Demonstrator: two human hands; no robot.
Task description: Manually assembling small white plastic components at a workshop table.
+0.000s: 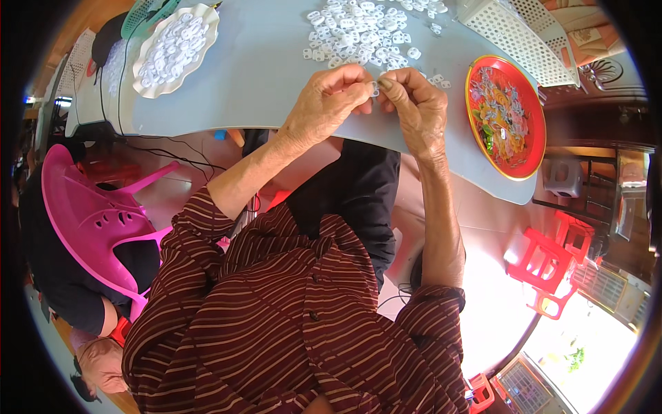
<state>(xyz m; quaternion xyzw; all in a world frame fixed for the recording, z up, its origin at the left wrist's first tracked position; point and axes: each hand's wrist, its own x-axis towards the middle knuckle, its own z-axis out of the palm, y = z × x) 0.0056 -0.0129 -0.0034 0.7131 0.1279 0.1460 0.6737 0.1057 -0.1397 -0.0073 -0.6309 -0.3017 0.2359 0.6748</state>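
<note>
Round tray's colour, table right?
The tray is red, edged yellow; best in the head view.

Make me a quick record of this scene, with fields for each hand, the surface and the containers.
Left hand: pinching a small pale piece
Right hand: fingertips pinched at the same piece
Surface: pale blue-gray table
Loose: pile of white pieces beyond the hands
Left container: scalloped white dish, filled with similar pieces
Right containers: red tray with mixed colors inside; white perforated basket beyond it

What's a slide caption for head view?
Left hand and right hand pinch a small whitish piece near a pile of white plastic pieces.
</note>
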